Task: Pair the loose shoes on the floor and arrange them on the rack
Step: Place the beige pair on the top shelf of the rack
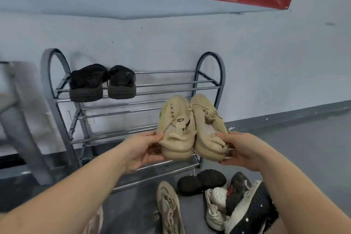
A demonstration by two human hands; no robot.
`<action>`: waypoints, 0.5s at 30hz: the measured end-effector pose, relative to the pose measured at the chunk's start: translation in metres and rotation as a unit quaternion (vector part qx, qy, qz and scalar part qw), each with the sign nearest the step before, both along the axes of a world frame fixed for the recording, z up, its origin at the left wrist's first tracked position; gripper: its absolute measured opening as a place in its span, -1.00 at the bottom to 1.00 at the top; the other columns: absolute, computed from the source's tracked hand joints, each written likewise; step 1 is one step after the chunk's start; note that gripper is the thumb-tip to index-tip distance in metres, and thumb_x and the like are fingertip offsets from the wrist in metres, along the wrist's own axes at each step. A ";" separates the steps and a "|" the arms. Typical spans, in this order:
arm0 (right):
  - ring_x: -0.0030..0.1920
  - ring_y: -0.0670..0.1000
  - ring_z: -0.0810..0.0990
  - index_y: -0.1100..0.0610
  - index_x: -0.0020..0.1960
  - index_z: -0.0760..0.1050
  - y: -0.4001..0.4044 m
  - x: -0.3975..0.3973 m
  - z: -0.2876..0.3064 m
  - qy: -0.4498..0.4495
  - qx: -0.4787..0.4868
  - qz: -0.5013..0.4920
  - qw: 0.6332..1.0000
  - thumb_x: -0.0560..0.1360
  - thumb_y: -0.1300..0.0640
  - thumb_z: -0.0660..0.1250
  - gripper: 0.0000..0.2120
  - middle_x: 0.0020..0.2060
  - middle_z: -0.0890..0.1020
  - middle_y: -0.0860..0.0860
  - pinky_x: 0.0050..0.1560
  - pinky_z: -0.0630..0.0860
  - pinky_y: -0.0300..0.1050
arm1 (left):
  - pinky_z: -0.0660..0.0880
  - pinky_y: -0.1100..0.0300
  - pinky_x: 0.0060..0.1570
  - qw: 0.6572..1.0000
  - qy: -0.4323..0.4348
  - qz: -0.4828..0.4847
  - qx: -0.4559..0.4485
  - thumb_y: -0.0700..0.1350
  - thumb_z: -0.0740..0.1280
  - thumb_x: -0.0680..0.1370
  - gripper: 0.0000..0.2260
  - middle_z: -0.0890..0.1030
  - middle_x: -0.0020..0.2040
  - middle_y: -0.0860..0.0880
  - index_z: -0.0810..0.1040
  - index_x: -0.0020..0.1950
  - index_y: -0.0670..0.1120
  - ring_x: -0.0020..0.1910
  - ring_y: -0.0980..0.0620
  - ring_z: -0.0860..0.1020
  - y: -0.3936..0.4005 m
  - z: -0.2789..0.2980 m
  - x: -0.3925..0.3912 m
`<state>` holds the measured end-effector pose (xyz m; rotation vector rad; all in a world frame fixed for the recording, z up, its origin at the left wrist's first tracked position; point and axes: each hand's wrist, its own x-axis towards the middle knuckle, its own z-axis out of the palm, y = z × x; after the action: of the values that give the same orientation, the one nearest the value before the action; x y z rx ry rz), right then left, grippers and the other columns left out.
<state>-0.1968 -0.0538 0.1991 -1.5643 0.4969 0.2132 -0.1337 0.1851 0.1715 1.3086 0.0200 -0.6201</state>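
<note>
Both hands grip beige shoes: left hand (141,151) one, right hand (240,150) the other.

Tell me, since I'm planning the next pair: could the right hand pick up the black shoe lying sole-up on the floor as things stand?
Probably not yet. The right hand has its grip on a beige shoe; the black sole-up shoe lies uncovered just below.
</note>
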 end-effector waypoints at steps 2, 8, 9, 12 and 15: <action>-0.26 0.03 0.55 0.15 -0.07 0.54 0.003 0.003 0.016 -0.005 0.011 -0.016 1.000 0.54 0.09 0.31 -0.87 -0.25 0.57 0.05 -0.37 0.58 -0.13 | 0.62 0.19 -0.41 1.000 -0.005 0.006 -0.002 -0.21 0.18 0.60 -0.85 0.60 -0.11 -0.12 0.55 0.01 -0.15 -0.17 -0.04 0.58 0.000 0.022 0.000; -0.33 0.03 0.53 0.21 0.00 0.54 -0.007 0.008 0.065 -0.019 0.006 -0.012 1.000 0.54 0.08 0.31 -0.81 -0.33 0.53 0.06 -0.45 0.57 -0.18 | 0.61 0.22 -0.44 1.000 0.006 0.002 -0.003 -0.19 0.18 0.61 -0.83 0.59 -0.08 -0.17 0.54 0.05 -0.22 -0.17 -0.06 0.58 -0.005 0.070 0.002; -0.35 0.03 0.52 0.22 -0.01 0.54 -0.010 0.008 0.071 -0.018 0.001 -0.008 1.000 0.54 0.09 0.32 -0.81 -0.34 0.51 0.07 -0.45 0.57 -0.18 | 0.60 0.21 -0.45 1.000 0.007 0.003 -0.004 -0.20 0.19 0.61 -0.83 0.59 -0.08 -0.18 0.54 0.06 -0.23 -0.18 -0.07 0.58 -0.007 0.073 0.002; -0.37 0.04 0.50 0.26 0.01 0.54 -0.019 0.008 0.085 -0.011 -0.012 0.004 1.000 0.52 0.11 0.34 -0.79 -0.31 0.51 0.11 -0.47 0.57 -0.18 | 0.59 0.21 -0.49 1.000 0.010 0.006 -0.012 -0.21 0.19 0.60 -0.83 0.59 -0.09 -0.18 0.53 0.08 -0.24 -0.20 -0.06 0.58 -0.014 0.081 -0.001; -0.34 0.05 0.47 0.28 0.03 0.52 -0.026 0.006 0.099 -0.012 -0.015 0.010 1.000 0.52 0.15 0.33 -0.80 -0.28 0.49 0.13 -0.50 0.56 -0.19 | 0.60 0.21 -0.46 1.000 -0.013 0.007 -0.008 -0.22 0.19 0.60 -0.85 0.58 -0.12 -0.16 0.53 0.04 -0.22 -0.27 -0.02 0.59 -0.023 0.092 -0.003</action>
<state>-0.1903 -0.0798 0.2977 -1.6002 0.4674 0.2017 -0.1363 0.1621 0.2632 1.3001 0.0021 -0.5900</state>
